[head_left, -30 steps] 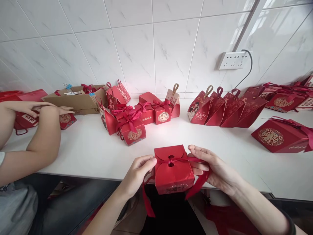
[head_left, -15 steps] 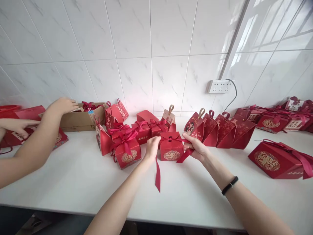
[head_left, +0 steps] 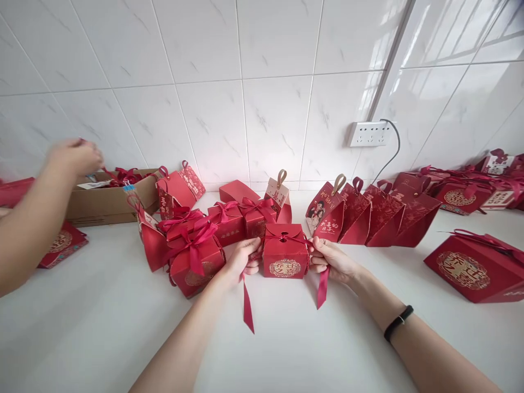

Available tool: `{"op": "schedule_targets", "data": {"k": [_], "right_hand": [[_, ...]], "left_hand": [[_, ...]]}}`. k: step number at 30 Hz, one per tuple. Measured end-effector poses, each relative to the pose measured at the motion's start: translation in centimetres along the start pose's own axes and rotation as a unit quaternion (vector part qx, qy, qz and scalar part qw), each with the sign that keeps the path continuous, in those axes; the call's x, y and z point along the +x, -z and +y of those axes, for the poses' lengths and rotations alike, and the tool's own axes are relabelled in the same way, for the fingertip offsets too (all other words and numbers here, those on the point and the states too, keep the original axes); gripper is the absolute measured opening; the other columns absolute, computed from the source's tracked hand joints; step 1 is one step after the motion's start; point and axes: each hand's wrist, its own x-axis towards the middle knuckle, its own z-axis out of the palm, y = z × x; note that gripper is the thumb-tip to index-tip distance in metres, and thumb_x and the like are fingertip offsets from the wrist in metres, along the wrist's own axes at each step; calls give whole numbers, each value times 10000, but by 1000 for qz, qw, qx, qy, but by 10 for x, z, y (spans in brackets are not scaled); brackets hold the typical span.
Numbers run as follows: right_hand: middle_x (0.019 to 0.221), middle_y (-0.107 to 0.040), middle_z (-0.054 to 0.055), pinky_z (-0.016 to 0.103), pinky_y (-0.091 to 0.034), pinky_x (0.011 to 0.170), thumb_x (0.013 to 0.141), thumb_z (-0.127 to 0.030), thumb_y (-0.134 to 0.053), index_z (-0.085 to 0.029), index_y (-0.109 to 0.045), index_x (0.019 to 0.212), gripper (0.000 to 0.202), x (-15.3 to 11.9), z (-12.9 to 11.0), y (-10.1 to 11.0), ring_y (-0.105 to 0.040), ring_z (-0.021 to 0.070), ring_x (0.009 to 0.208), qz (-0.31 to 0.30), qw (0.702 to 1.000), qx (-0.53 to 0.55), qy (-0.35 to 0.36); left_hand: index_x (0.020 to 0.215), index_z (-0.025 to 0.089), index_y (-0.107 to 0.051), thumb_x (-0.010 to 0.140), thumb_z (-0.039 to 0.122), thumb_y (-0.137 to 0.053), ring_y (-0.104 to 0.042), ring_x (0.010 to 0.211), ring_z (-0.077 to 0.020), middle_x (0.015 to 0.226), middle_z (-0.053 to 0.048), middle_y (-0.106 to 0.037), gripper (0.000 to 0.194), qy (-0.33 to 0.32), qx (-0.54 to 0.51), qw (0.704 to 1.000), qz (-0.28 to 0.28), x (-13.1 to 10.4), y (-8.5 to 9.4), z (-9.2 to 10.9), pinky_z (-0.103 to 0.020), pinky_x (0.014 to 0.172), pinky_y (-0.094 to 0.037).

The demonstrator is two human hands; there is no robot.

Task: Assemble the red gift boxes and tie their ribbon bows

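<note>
In front of me on the white table stands a red gift box [head_left: 285, 261] with a round gold emblem and a folded top. A dark red ribbon [head_left: 248, 314] crosses its top, with a tail hanging from each side. My left hand [head_left: 242, 260], at the box's left side, is closed on one end of the ribbon. My right hand [head_left: 331, 258], wearing a black band at the wrist, pinches the other end at the right side. Just left of my left hand sits a red box with a tied bow [head_left: 197, 262].
Several red boxes with loop handles [head_left: 370, 218] line up at the right by the tiled wall. A larger red box [head_left: 475, 267] lies further right. A cardboard carton [head_left: 102, 206] holds ribbons at the left. A co-worker's hand [head_left: 76, 158] is raised above it.
My hands have moved to both sides of the box, drawing the ribbon across its top. The right ribbon tail now hangs down. The co-worker's hand has lifted from the carton. The view has shifted slightly.
</note>
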Motion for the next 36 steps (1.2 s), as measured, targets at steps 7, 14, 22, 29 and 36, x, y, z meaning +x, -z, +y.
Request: {"op": "schedule_targets", "data": {"k": [7, 14, 22, 29, 36], "right_hand": [[484, -195, -112, 174, -261, 444, 687, -461, -721, -180, -389, 609, 442, -3, -1, -3, -157, 33, 451, 9, 1000, -7, -6], [540, -203, -103, 146, -59, 354, 662, -375, -741, -182, -387, 635, 404, -5, -8, 5, -92, 22, 451, 38, 997, -37, -58], [521, -177, -110, 160, -19, 366, 674, -386, -708, -189, -396, 644, 371, -5, -9, -1, -79, 19, 443, 75, 989, -105, -79], [547, -180, -106, 170, -18, 375, 615, -349, -738, -194, -380, 652, 392, -6, -10, -1, -98, 16, 446, 102, 986, -112, -75], [559, -200, -101, 170, -26, 370, 607, -354, -738, -188, -397, 662, 383, -6, -8, 2, -124, 16, 446, 94, 987, -110, -68]], "left_hand": [[573, 169, -385, 710, 439, -658, -225, 301, -23, 403, 91, -295, 408, 56, 17, 996, -67, -2, 6, 3, -145, 285, -237], [597, 153, -472, 650, 456, -705, -436, 363, -85, 455, 31, -459, 385, 51, 52, 996, -52, 1, 6, -2, -196, 327, -355], [578, 159, -433, 664, 417, -665, -289, 302, -29, 442, 75, -352, 358, 38, 76, 996, -25, -1, 3, 2, -166, 296, -214], [601, 195, -364, 681, 491, -613, -182, 288, -27, 431, 112, -207, 395, 57, 88, 994, 11, -3, 6, 3, -156, 264, -145], [604, 199, -367, 564, 564, -709, -196, 279, -27, 397, 123, -219, 502, 39, 111, 993, 15, -3, 1, 4, -158, 253, -190]]}}
